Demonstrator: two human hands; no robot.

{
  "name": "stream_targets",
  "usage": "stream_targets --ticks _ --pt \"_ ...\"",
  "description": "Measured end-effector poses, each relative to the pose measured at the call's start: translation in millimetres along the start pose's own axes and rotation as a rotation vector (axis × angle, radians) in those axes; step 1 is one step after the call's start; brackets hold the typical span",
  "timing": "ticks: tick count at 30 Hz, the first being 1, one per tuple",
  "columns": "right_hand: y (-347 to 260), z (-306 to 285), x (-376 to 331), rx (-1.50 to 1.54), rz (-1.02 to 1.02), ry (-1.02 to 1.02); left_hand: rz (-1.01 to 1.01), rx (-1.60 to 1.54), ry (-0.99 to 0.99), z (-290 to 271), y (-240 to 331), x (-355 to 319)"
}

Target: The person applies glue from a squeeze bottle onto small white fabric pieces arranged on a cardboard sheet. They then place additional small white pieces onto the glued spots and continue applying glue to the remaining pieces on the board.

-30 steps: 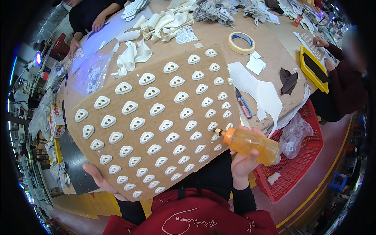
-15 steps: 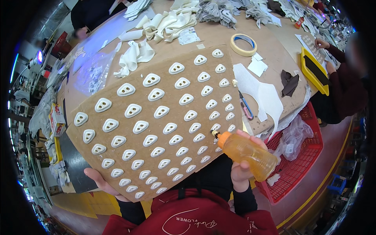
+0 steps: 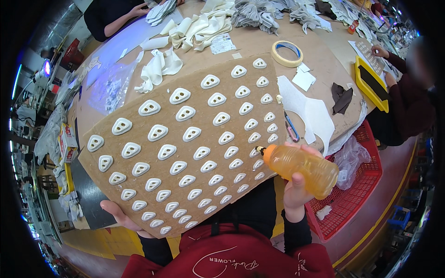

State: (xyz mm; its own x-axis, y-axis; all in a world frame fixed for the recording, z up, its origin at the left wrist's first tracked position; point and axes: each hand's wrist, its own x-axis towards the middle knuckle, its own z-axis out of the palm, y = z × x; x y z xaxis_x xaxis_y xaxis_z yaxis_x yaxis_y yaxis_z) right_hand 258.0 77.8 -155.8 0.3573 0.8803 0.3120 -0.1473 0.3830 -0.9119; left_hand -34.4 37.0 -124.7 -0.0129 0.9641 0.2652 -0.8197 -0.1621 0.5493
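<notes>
Two hands are at work here, both mine. My left hand (image 3: pixel 121 217) is nearest, under the near left corner of the cardboard sheet (image 3: pixel 185 143), with the thumb curled up over the edge and the fingers hidden beneath, so it props the board up. My right hand (image 3: pixel 296 187) is closed around the orange squeeze bottle (image 3: pixel 301 167), thumb up one side and fingers round the other. The bottle lies almost on its side, with its nozzle pointing left at the board's right edge, just beside the nearest white pieces (image 3: pixel 194 153).

Those pieces are rounded white triangles with holes, laid in slanting rows across the whole sheet. Whether the nozzle touches one I cannot tell.

To the right, just past the bottle, sits a red plastic basket (image 3: pixel 357 204) with a clear bag in it. Farther on, on the brown table (image 3: pixel 259 46), lie a white cut-out sheet (image 3: pixel 310 111), blue-handled scissors (image 3: pixel 291 127) and a dark scrap (image 3: pixel 342 97). A roll of tape (image 3: pixel 287 53) lies beyond the board's far corner, and a yellow tray (image 3: pixel 371 85) sits at the right, where another person's sleeve comes in. At the far edge are piles of white strips (image 3: pixel 194 32) and grey fabric (image 3: pixel 259 14), and another person's arm (image 3: pixel 123 21) rests at the far left.
</notes>
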Motion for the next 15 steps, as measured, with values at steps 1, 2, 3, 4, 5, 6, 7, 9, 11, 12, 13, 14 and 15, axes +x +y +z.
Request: stream_targets --ticks 1,2,3,4,5,6,7,9,11,12,13,14,15 --pt "-0.9 -0.9 0.5 0.01 0.014 0.007 0.0 -0.007 0.001 -1.0 -0.1 -0.8" --pt "-1.9 -1.6 0.8 0.02 0.03 0.014 -0.001 -0.014 0.004 -1.2 -0.2 -1.1" --pt "-2.7 -2.2 1.0 0.031 0.046 0.022 0.0 -0.012 0.0 -0.8 -0.6 -0.6" --pt "-3.3 -2.5 1.3 0.028 0.048 0.026 0.0 -0.01 -0.003 -0.5 -1.2 0.3" --pt "-3.9 -3.2 1.6 0.025 0.05 0.031 0.001 -0.007 -0.007 0.1 -2.0 0.8" --pt "-3.8 -4.1 1.8 0.022 0.051 0.033 0.002 0.0 0.001 0.8 -2.5 0.9" --pt "-3.8 -4.9 2.0 0.018 0.053 0.036 0.004 0.007 0.009 1.6 -2.9 1.0" --pt "-2.6 -7.6 2.6 0.011 0.054 0.038 0.008 0.01 0.015 2.9 -4.6 1.9" --pt "-1.1 -10.2 3.5 0.007 0.056 0.043 0.013 0.006 0.012 4.6 -6.2 3.4" --pt "-0.4 -11.5 3.9 0.006 0.057 0.045 0.021 0.001 0.028 5.6 -7.1 3.6" --pt "0.3 -12.9 4.1 0.006 0.058 0.046 0.028 -0.004 0.045 6.5 -8.0 3.5" --pt "0.7 -14.4 4.2 0.006 0.059 0.046 0.035 -0.009 0.061 7.0 -8.8 3.7" --pt "0.8 -15.2 4.1 0.007 0.061 0.048 0.039 0.002 0.069 6.4 -9.4 4.0"
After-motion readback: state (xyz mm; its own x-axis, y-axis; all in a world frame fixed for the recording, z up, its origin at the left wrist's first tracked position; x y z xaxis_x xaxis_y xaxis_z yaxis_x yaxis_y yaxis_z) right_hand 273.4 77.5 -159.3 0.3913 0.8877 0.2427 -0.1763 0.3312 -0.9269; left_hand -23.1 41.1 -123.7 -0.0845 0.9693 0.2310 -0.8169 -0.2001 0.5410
